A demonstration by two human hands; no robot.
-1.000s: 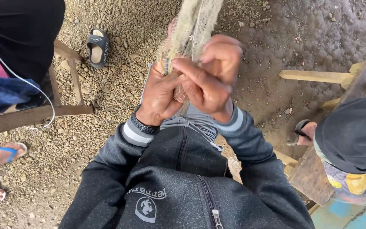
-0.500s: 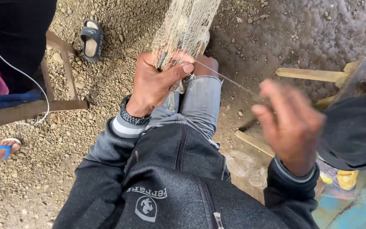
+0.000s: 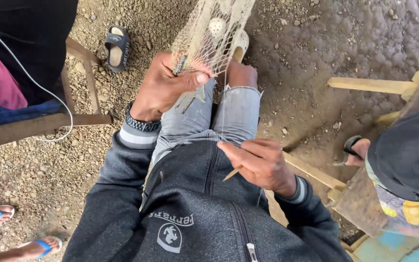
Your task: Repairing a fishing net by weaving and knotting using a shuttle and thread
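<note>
Pale mesh of a fishing net [image 3: 208, 36] hangs down over the seated person's knees, bunched tight in the clenched left hand [image 3: 163, 87] so the weave stays taut. Lower, by the jacket, the right hand [image 3: 263, 165] pinches a slim wooden needle [image 3: 232, 173], with a thin thread [image 3: 225, 104] rising to the net. Gravel [image 3: 35, 170] lies underfoot.

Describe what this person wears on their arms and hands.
Both hands, left hand and right hand, are bare, with no gloves. The sleeves are dark grey knit, ending in cuffs striped grey and white. A dark wristwatch with a ribbed band sits on the left wrist.
</note>
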